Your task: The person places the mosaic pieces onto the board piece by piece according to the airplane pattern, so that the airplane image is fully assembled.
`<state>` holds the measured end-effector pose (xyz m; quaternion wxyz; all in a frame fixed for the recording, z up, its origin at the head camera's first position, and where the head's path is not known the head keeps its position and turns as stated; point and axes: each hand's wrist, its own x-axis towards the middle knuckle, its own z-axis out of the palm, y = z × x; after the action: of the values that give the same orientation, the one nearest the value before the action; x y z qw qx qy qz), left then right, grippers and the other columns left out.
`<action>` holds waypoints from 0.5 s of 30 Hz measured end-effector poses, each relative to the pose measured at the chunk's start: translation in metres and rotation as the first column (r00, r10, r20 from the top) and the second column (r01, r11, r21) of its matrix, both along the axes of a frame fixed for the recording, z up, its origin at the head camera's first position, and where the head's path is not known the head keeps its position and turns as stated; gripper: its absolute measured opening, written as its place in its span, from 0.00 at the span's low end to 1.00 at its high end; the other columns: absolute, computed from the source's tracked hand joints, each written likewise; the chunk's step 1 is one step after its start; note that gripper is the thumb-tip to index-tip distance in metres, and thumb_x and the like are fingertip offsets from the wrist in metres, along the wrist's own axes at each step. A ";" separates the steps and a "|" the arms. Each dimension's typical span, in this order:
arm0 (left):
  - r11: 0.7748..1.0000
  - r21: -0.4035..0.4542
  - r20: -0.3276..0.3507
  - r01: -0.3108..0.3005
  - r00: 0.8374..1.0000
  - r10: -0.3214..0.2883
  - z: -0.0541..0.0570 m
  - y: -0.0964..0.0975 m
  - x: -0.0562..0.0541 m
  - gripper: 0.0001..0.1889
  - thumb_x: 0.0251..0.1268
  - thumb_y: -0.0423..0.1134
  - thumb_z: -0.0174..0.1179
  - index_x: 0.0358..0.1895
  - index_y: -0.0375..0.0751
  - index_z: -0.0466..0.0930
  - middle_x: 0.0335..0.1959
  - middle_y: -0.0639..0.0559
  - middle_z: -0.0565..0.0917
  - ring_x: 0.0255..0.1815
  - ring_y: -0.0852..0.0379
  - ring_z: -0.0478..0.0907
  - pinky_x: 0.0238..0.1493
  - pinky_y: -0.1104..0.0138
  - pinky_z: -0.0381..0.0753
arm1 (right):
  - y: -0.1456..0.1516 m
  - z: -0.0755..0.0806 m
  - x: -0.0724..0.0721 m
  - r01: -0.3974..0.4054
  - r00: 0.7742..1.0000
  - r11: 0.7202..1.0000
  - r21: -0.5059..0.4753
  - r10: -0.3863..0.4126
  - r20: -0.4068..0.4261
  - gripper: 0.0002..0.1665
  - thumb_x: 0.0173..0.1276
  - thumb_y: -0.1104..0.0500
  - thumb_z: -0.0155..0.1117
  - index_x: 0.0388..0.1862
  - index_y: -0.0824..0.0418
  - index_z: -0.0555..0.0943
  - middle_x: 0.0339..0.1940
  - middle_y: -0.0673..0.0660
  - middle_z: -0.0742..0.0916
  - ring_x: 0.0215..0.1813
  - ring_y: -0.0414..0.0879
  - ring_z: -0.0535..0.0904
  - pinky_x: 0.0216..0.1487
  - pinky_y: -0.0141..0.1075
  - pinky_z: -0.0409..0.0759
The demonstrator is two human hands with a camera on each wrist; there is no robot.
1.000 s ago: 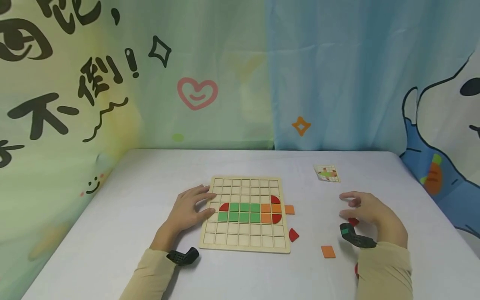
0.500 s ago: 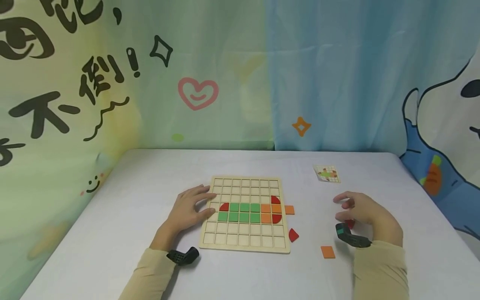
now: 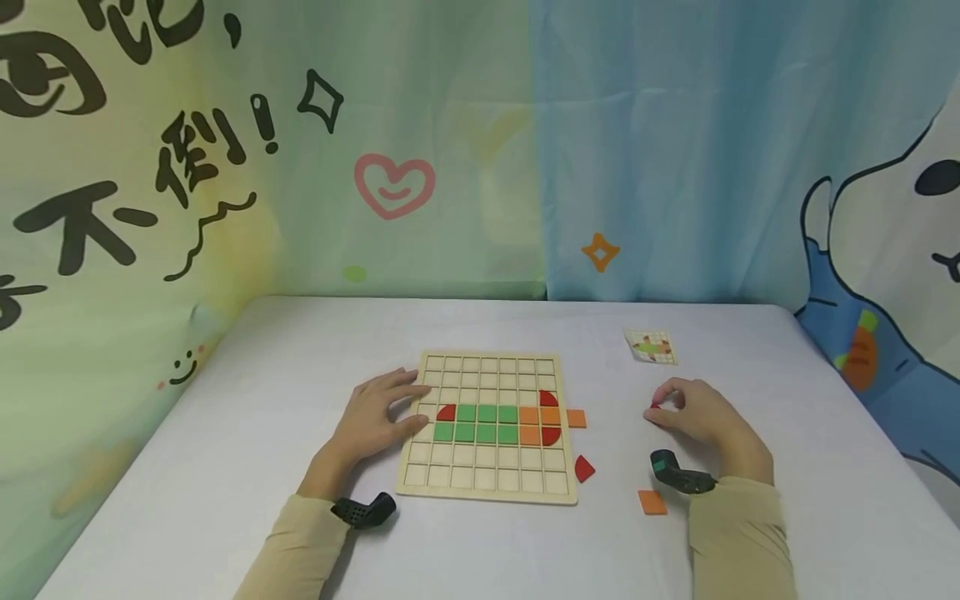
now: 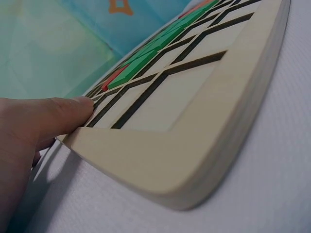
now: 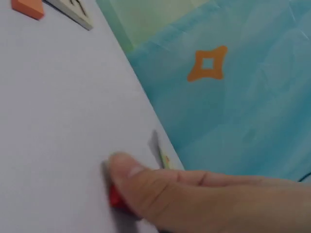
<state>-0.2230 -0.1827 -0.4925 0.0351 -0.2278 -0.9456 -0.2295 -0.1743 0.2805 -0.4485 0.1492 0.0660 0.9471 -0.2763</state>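
Observation:
A wooden grid board (image 3: 487,479) lies on the table, with green squares (image 3: 487,414), orange squares (image 3: 529,436) and several red quarter-circle pieces set in its cells. My left hand (image 3: 378,417) rests at the board's left edge, fingers spread. In the left wrist view its thumb (image 4: 73,114) lies on the board's rim. To the right of the board my right hand (image 3: 705,417) pinches a red piece (image 5: 115,198) between thumb and fingers, low over the table. Most of that piece is hidden by the thumb in the right wrist view.
One orange square (image 3: 577,418) lies against the board's right edge, with a loose red quarter-circle (image 3: 584,469) below it. Another orange square (image 3: 652,502) lies nearer the front. A small pattern card (image 3: 651,346) is at the back right. Curtains hang behind the white table (image 3: 225,467).
My right hand has moved left, and the red piece that lay under it is now pinched in its fingers. The left hand and board stay where they were.

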 end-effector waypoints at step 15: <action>1.000 -0.003 0.002 0.002 1.000 -0.002 0.000 0.000 -0.001 0.27 0.58 0.63 0.57 0.59 0.58 0.77 0.69 0.53 0.70 0.74 0.49 0.59 0.71 0.47 0.55 | -0.003 -0.007 -0.009 -0.078 0.997 0.993 -0.092 0.077 -0.012 0.23 0.62 0.59 0.66 0.57 0.57 0.77 0.43 0.58 0.78 0.49 0.54 0.70 0.45 0.40 0.75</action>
<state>-0.2241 -0.1829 -0.4930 0.0334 -0.2284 -0.9459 -0.2282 -0.1829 0.2771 -0.4559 0.1587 0.0213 0.9358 -0.3139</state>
